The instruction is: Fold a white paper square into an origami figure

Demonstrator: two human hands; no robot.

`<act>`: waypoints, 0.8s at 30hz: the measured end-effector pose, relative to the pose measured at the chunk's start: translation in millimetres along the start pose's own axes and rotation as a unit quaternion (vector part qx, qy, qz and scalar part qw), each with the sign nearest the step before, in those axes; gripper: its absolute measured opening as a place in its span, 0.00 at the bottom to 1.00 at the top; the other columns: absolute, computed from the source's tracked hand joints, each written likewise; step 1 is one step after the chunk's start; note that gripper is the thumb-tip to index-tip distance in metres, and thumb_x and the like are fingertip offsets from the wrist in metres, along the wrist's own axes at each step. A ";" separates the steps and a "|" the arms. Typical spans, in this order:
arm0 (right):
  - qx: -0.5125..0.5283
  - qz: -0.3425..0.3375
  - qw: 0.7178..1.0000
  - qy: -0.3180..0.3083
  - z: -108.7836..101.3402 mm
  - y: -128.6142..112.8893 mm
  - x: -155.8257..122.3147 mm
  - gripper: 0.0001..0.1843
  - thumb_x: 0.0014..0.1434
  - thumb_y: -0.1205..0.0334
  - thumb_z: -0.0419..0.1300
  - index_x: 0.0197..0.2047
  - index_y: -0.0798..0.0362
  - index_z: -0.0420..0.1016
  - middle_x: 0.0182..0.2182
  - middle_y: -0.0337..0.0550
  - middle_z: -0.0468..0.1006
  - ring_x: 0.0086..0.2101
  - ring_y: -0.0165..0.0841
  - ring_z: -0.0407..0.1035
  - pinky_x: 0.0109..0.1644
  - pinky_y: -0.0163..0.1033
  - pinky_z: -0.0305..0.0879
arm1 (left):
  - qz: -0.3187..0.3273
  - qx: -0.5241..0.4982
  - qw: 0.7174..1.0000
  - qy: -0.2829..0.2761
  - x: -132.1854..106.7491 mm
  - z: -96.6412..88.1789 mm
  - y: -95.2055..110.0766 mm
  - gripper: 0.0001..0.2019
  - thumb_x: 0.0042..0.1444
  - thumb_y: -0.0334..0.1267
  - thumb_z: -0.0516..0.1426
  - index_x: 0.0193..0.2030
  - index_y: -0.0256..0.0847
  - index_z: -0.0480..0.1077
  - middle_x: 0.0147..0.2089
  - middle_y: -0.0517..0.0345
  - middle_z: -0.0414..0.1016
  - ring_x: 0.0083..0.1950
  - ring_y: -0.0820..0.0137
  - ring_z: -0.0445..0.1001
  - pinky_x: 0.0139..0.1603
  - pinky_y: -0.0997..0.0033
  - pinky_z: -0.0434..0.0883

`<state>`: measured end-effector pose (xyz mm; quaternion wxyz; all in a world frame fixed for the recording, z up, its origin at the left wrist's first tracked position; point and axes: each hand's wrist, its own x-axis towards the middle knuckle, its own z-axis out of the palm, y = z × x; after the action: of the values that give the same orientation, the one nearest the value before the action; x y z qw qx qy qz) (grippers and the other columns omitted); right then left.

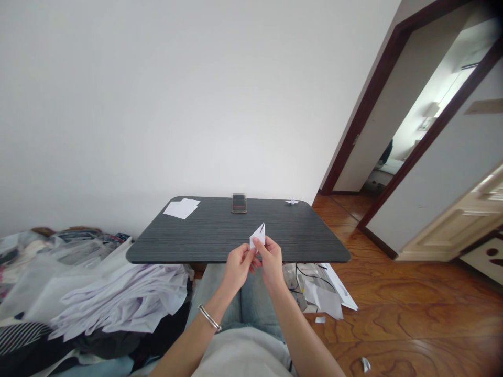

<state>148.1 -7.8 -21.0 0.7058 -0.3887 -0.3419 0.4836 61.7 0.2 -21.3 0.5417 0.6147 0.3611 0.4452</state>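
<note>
A small piece of folded white paper (258,234), pointed at the top with a narrow slit near its tip, is held up over the front edge of the dark table (212,230). My left hand (239,264) pinches its lower left corner between thumb and fingers. On the right side, my right hand (271,256) grips it with the thumb lying across the front. Both hands are close together, and the fingers partly cover the paper's lower part.
White paper sheets (183,208) lie at the table's far left. A phone-like dark device (239,202) stands at the back middle, and a folded paper crane (292,201) sits far right. Piled clothes (126,293) are left of my legs; papers and cables (310,285) lie below right.
</note>
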 end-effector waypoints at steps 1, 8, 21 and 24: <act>-0.004 -0.001 1.000 -0.006 -0.5 -0.3 0.5 0.16 0.48 0.51 0.63 0.24 0.52 0.63 0.12 0.26 0.58 0.10 0.21 0.48 0.11 0.30 0.46 | 0.007 0.019 1.000 0.002 -0.3 -0.7 0.0 0.16 0.54 0.50 0.52 0.27 0.38 0.64 0.18 0.59 0.71 0.18 0.73 0.67 0.19 0.76 0.64; -0.049 -0.053 0.997 0.026 -5.7 -1.8 5.5 0.15 0.46 0.53 0.65 0.21 0.55 0.68 0.15 0.33 0.65 0.16 0.23 0.54 0.18 0.31 0.50 | 0.046 0.094 0.994 0.010 -3.1 -2.7 1.4 0.16 0.57 0.47 0.50 0.24 0.40 0.63 0.18 0.59 0.71 0.17 0.73 0.65 0.21 0.75 0.61; -0.130 -0.090 0.987 0.010 -17.8 -1.3 16.1 0.19 0.48 0.49 0.63 0.19 0.55 0.68 0.16 0.35 0.67 0.20 0.27 0.57 0.25 0.33 0.55 | 0.042 0.083 0.996 0.013 -1.3 -10.7 -0.2 0.18 0.58 0.49 0.49 0.25 0.39 0.66 0.17 0.59 0.72 0.17 0.74 0.63 0.20 0.76 0.59; -0.135 -0.094 0.986 0.006 -17.5 -1.0 15.3 0.19 0.49 0.50 0.63 0.19 0.54 0.67 0.16 0.35 0.67 0.20 0.27 0.57 0.26 0.33 0.55 | 0.021 0.050 0.999 -0.004 0.9 -11.1 -1.3 0.18 0.57 0.51 0.50 0.27 0.38 0.66 0.18 0.58 0.73 0.18 0.72 0.65 0.19 0.76 0.60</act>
<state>168.2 2.6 -26.6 0.6909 -0.4498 -0.4351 0.3620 51.7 5.0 -22.3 0.5020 0.6504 0.3679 0.4355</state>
